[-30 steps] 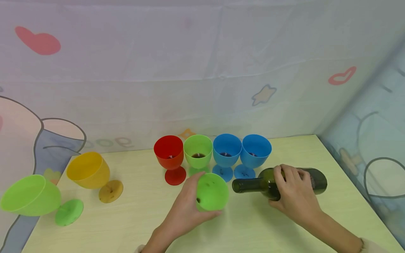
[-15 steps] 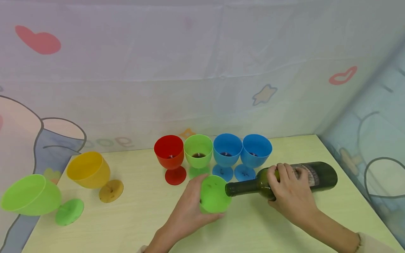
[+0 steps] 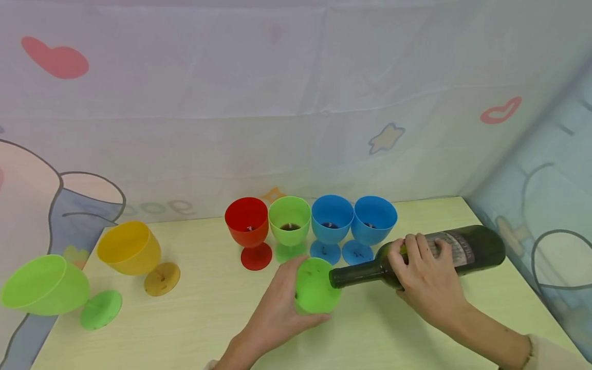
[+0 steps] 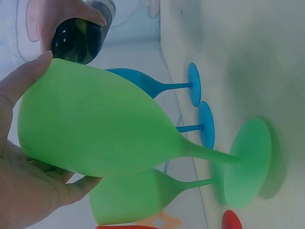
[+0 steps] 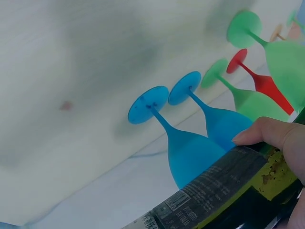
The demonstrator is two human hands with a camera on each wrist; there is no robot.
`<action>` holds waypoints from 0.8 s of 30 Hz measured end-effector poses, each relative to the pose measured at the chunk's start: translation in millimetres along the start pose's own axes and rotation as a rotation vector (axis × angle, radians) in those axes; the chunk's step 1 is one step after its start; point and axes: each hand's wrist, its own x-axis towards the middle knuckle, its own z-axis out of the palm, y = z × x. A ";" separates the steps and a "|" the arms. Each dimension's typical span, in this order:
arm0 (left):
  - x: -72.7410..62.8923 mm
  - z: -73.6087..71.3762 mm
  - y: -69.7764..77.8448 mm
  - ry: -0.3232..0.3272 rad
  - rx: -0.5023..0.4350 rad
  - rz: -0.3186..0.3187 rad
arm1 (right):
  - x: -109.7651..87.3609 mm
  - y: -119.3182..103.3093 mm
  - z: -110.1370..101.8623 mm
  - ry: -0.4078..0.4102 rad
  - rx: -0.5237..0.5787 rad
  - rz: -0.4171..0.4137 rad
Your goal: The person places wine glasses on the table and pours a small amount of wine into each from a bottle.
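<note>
My left hand (image 3: 282,306) grips the bowl of a green goblet (image 3: 316,289), thumb on one side and fingers on the other. In the left wrist view this goblet (image 4: 95,119) stands upright with its foot close over the table. My right hand (image 3: 430,277) holds a dark green wine bottle (image 3: 476,246) round its body, tilted with the base raised. The bottle's mouth lies right at the goblet's right rim. Down inside the bowl, a few dark spots show. In the right wrist view the bottle's printed label (image 5: 209,186) faces the camera beside the thumb.
Behind, a red goblet (image 3: 247,223), a second green goblet (image 3: 290,216) and two blue goblets (image 3: 331,221) stand in a row with dark liquid inside. A yellow goblet (image 3: 129,249) and another green goblet (image 3: 46,285) stand at the left of the table (image 3: 194,318). A printed curtain (image 3: 208,103) hangs behind.
The bottle's base has risen and its mouth has moved left to the held goblet's rim. The left hand and its goblet have shifted slightly right. The other goblets have stayed put.
</note>
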 end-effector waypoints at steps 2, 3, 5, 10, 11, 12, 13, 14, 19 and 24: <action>0.0 0.3 0.8 -0.002 0.004 0.002 | 0.9 0.5 -1.0 0.010 -0.009 -0.008; 0.0 0.4 1.2 -0.002 0.005 0.003 | 1.5 0.7 -1.6 0.019 -0.014 -0.012; -0.1 0.4 1.9 -0.002 0.009 0.008 | 2.2 1.2 -2.7 0.028 -0.024 -0.019; -0.8 0.2 3.2 0.002 0.030 0.020 | 2.8 1.3 -4.9 0.023 -0.038 -0.035; -0.9 0.2 3.4 0.004 0.034 0.024 | 2.8 1.3 -5.2 0.020 -0.039 -0.037; -1.0 0.1 3.6 0.005 0.037 0.025 | 2.9 1.2 -5.5 0.019 -0.041 -0.040; -1.2 0.1 3.8 0.008 0.039 0.028 | 3.0 1.3 -5.8 0.017 -0.042 -0.041; -1.3 0.1 3.9 0.011 0.041 0.031 | 3.2 1.4 -6.0 0.019 -0.045 -0.043; -1.8 0.0 4.3 0.023 0.048 0.043 | 4.8 3.1 -7.0 0.043 -0.066 -0.051; -2.2 0.1 5.0 0.032 0.064 0.052 | 6.0 4.0 -8.2 0.046 -0.063 -0.061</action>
